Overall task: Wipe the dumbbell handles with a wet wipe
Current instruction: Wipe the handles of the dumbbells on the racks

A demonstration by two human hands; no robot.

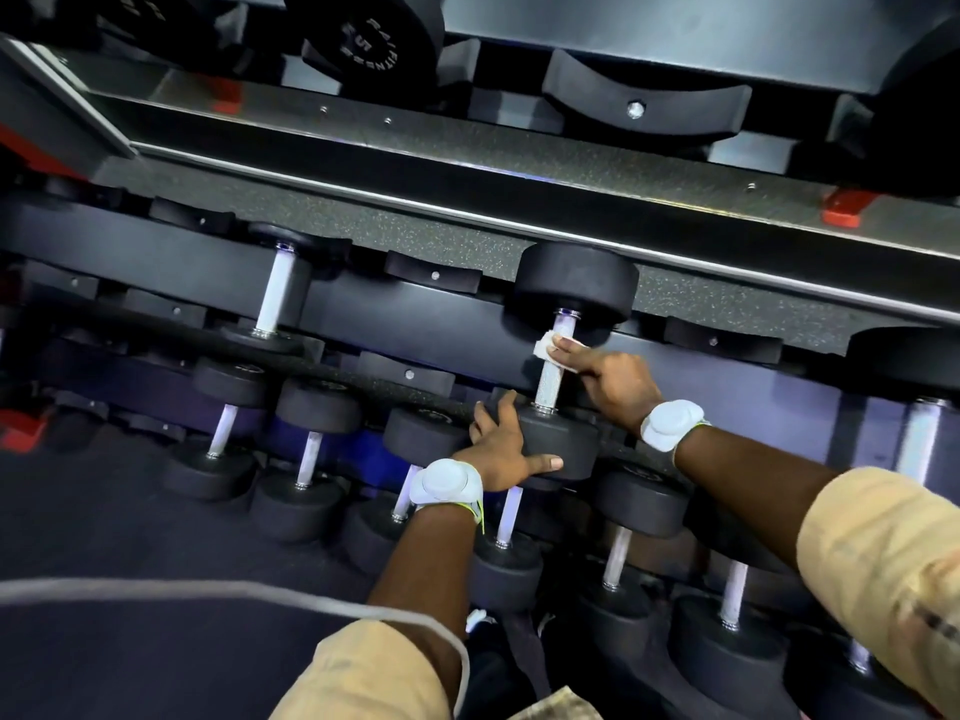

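On rack (363,314), dumbbell (549,379) long axis near-to-far. At handle top, right hand (615,381) pinches wet wipe (544,348); left hand (501,444) grips near head. Above, weight plate (374,39) reads "5".

Dark tiered rack (405,314). Middle tier: large dumbbell (548,381) across the rails, with a slimmer dumbbell (275,291) left of it. Tier below the large dumbbell: row of small dumbbells (311,452). Tier above it: black saddle (644,103), round black weight (374,39).
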